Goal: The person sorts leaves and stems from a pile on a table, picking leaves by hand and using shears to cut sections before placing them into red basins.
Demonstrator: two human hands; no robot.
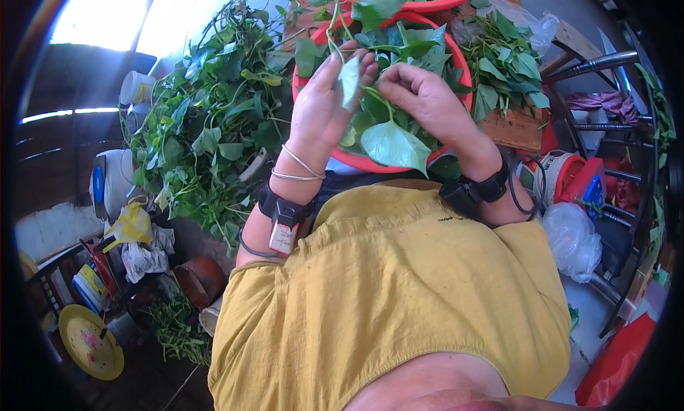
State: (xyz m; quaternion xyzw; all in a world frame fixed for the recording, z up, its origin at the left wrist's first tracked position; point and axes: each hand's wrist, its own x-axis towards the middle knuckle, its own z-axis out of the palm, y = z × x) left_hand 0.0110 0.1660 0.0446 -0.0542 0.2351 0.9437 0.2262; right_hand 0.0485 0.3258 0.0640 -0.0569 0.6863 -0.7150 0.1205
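Over a red plastic basin (463, 64) full of green leaves, both my hands work close together. My left hand (331, 82), palm up, holds a leafy green vine (334, 29) that looks like sweet potato; one pale leaf (349, 82) lies across the palm. My right hand (430, 93) pinches a leaf stalk between thumb and fingers. Below that stalk hangs a broad leaf (396, 144), its pale side showing. A large heap of vines (208, 117) rises to the left of the basin.
Another red basin (443, 4) with greens stands beyond. To the right, picked leaves (502, 64) are piled on a wooden board (513, 129). A metal-tube rack (606, 66) and a clear plastic bag (572, 240) are at right. A brown pot (200, 280) lies at lower left.
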